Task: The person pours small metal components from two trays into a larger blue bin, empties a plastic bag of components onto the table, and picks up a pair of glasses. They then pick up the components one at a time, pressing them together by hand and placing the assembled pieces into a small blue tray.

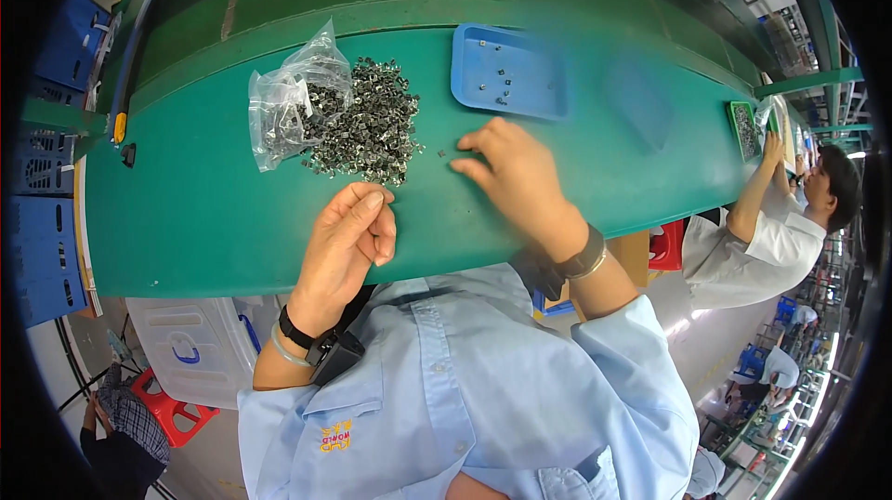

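A heap of small black-and-silver metal parts lies on the green table, spilling from a clear plastic bag. Just below the heap is my left hand, its thumb and forefinger pressed together and the other fingers curled. Whatever they pinch is too small to make out. My right hand hovers to the right of the heap, thumb and fingers apart, with nothing visible between them. One loose small part lies on the table by its fingertips. Beyond that hand, a blue tray holds several small parts.
Farther right, a blurred blue shape lies on the table, then a green tray of parts near a co-worker in white. A yellow-and-black tool lies at the left edge. A lidded plastic box stands below the table.
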Tool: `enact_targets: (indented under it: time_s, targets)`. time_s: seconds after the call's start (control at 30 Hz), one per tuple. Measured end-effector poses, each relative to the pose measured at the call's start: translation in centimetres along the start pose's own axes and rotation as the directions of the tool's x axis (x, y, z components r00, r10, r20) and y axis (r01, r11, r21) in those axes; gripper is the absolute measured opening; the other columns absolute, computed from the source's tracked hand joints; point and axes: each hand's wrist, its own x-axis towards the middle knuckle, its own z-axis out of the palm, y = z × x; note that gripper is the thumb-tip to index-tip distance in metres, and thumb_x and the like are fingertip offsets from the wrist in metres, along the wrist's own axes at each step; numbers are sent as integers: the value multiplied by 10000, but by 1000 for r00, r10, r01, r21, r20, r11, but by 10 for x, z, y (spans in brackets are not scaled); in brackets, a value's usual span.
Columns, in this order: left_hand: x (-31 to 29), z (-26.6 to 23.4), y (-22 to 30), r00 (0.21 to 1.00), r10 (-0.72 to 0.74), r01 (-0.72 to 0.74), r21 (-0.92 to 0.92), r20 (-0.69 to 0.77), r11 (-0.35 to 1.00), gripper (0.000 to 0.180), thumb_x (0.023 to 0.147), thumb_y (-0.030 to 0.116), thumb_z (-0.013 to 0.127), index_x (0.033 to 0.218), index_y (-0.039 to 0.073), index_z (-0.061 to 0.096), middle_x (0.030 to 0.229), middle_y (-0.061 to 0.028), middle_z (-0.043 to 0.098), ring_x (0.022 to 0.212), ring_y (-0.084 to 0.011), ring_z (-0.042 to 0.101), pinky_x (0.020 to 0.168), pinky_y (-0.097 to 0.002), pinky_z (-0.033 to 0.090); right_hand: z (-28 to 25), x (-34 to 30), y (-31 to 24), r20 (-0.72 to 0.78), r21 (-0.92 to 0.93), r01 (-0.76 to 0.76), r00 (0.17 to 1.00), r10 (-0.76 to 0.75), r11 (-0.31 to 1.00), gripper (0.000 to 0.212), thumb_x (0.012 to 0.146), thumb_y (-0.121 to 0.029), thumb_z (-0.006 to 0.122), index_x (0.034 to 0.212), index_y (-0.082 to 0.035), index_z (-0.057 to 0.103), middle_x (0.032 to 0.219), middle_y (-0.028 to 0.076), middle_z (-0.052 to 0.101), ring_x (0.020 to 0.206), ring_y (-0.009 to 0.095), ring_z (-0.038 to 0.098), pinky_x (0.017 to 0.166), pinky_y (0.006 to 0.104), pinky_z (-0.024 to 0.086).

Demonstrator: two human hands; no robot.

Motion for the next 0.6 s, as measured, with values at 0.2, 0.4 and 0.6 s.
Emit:
enact_targets:
  time_s: [0.2, 0.4, 0.6]
  targets:
    - [7, 11, -1, 999, -23, 23, 30, 31, 999, 162, 957, 179, 516, 1001, 28, 551, 713, -40, 572, 539, -99, 504, 465, -219, 395, 10, -6, -7, -14, 63, 47, 999, -46, 997, 141, 762, -112, 697, 877, -58, 636, 814, 70, 584, 773, 265, 577, 654, 352, 476]
    - [12, 25, -1, 998, -50, 47, 61, 38, 997, 153, 953, 169, 526, 1006, 28, 550, 730, -37, 574, 554, -93, 506, 475, -217, 398, 11, -4, 0, -71, 75, 6, 997, -1, 997, 126, 757, -97, 695, 856, -55, 630, 823, 75, 580, 783, 259, 570, 659, 352, 470]
    - [11, 24, -5, 999, -50, 48, 79, 19, 996, 155, 951, 171, 529, 1012, 30, 548, 732, -36, 573, 555, -91, 506, 475, -214, 396, 14, -5, 4, -42, 71, 85, 996, -82, 994, 143, 753, -100, 700, 868, -61, 625, 848, 73, 580, 803, 269, 563, 684, 362, 461]
